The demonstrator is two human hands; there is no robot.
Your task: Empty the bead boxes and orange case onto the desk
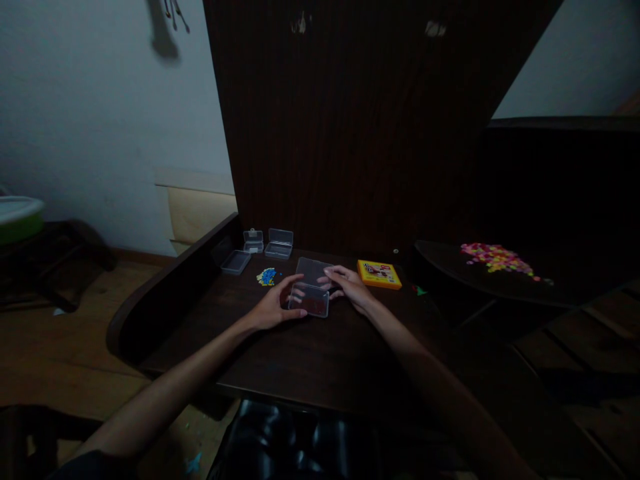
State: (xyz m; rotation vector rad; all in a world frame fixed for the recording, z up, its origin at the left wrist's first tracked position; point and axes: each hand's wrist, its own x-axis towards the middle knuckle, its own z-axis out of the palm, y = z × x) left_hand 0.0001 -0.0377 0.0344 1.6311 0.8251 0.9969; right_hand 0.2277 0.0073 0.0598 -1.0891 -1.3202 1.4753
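One clear hinged box (316,301), open between front and back edges of your desk (305,365), has your left hand (276,307) gripping its base and right hand (350,288) pinching its lid, apparently adjusting it, so steady the base next.

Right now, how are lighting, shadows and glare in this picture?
Head view: dim light, the dark brown wooden tabletop nearly black rightward; head view: whitish glare on the glossy black surface below; head view: soft shadow on the white wall, upper left; head view: the open clear rectangular plastic box shows mainly thin edges.
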